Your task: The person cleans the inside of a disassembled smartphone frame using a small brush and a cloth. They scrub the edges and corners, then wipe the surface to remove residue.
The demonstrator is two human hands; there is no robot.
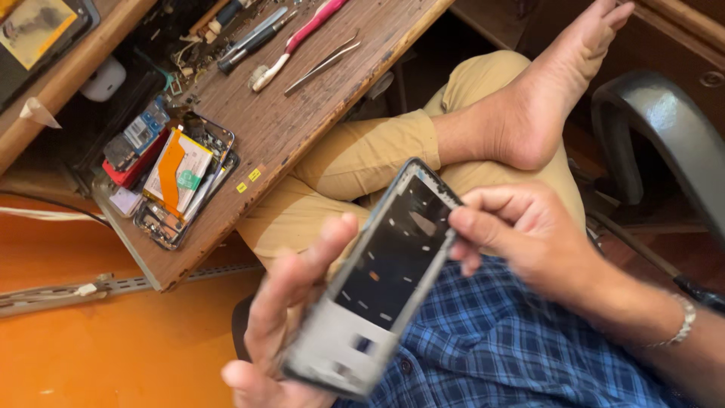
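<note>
Where the tabletop ends at the left, an opened phone with an orange ribbon is laid beside small circuit parts. Further along, a pink-handled tool and tweezers are laid well apart from the hands. Over the lap, a phone frame is held tilted: its lower end is gripped by the left hand, fingers closed around it; its upper right edge is pinched by the right hand, fingers together.
</note>
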